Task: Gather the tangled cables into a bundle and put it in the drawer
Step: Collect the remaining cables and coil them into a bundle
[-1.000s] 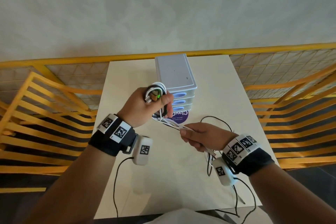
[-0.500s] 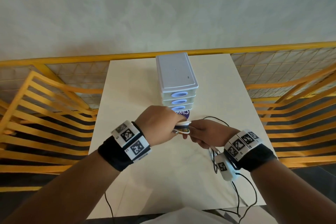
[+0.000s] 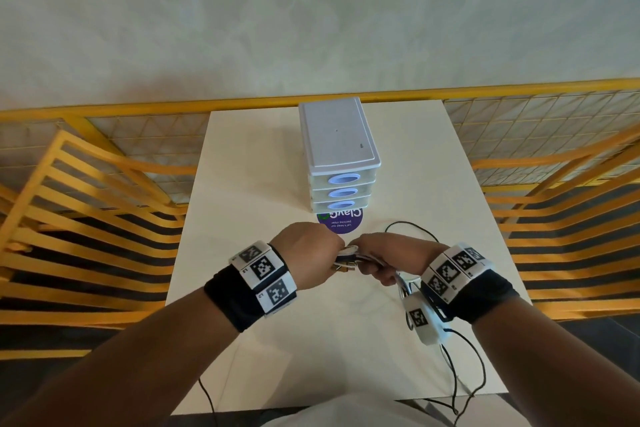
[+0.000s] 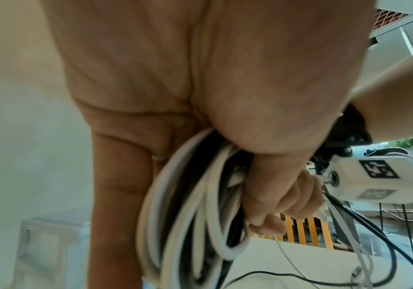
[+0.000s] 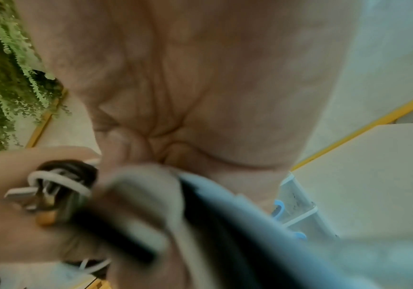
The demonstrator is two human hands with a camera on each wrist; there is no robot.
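Observation:
A coil of white and black cables is held between my two hands above the table's middle. My left hand grips the coil with its fingers curled round the loops. My right hand meets it from the right and grips the strands that trail off toward the table's right edge. A black cable loop lies on the table behind my right hand. The white three-drawer unit stands at the back centre with all its drawers shut.
A purple round sticker lies on the cream table in front of the drawer unit. Yellow slatted benches stand on both sides, with a yellow railing behind. Thin black wires hang off the table's near right corner.
My left hand came down from beside the drawer unit with the coil and met my right hand low over the table. Both hands have since shifted slightly toward me.

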